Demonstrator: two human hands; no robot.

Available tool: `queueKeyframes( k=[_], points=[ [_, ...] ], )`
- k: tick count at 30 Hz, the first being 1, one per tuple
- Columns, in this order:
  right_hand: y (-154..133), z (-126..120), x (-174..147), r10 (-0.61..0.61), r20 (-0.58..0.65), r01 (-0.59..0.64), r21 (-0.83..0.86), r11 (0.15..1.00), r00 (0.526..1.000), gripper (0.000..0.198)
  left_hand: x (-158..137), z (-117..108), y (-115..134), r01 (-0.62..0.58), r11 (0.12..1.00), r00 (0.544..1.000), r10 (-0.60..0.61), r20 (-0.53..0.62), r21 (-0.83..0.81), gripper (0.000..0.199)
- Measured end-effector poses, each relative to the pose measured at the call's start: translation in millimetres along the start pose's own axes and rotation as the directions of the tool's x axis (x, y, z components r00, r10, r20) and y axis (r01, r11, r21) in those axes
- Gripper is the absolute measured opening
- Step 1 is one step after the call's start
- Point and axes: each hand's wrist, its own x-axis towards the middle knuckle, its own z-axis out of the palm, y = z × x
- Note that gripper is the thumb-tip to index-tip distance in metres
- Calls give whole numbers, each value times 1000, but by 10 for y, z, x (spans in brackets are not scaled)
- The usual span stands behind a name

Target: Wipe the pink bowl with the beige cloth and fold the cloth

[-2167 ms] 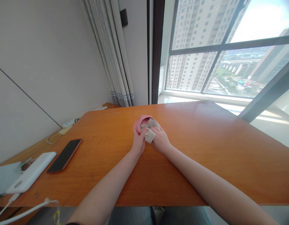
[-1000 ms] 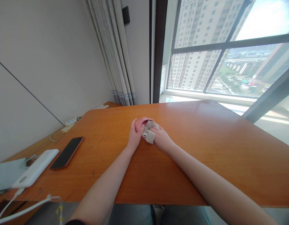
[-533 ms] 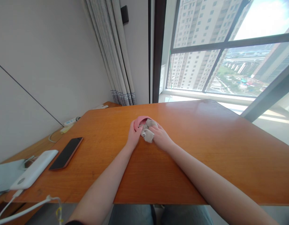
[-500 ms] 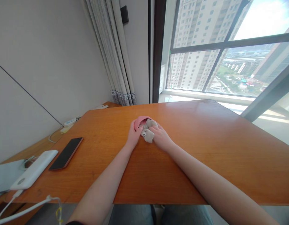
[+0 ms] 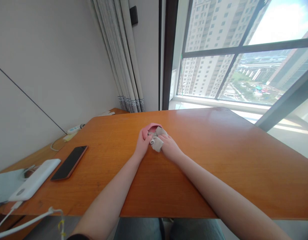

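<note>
A pink, rounded, hollow item [image 5: 152,126], perhaps a bowl or a pouch, is tipped with its opening toward me over the middle of the table. My left hand [image 5: 142,141] is closed around its left side, thumb at the rim. A crumpled light grey cloth [image 5: 157,144] lies partly inside the opening, and a fold of it hangs out toward me. My right hand [image 5: 170,146] grips the cloth from the right, with its fingertips hidden in the folds and the opening.
The orange-brown wooden table [image 5: 219,160] spreads under both arms. At the left lie a black-screened phone [image 5: 69,162] and a white power bank [image 5: 35,180] with a cable plugged in. A white cord [image 5: 26,221] crosses the near left corner. A power strip [image 5: 75,129] sits farther back.
Both hands keep their hold on the pink item and the cloth, with barely any shift. The whole view has moved slightly.
</note>
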Motion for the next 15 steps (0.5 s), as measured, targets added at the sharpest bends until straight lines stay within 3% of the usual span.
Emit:
queueKeyframes(
  k=[3, 9, 12, 15],
  points=[
    [38, -19, -8, -58, 29, 58, 12, 998, 998, 16, 14, -54, 60, -25, 998, 1000, 25, -7, 54, 54],
    [68, -9, -29, 6, -30, -6, 7, 1000, 1000, 21, -172, 220, 1, 115, 963, 991, -128, -37, -244, 87],
    [51, -4, -17, -14, 0, 14, 50, 999, 1000, 30, -207, 287, -76, 83, 977, 988, -106, -110, -195, 75],
    [38, -31, 13, -30, 24, 28, 68, 997, 999, 32, -147, 207, -76, 46, 993, 992, -59, -112, -110, 59]
  ],
)
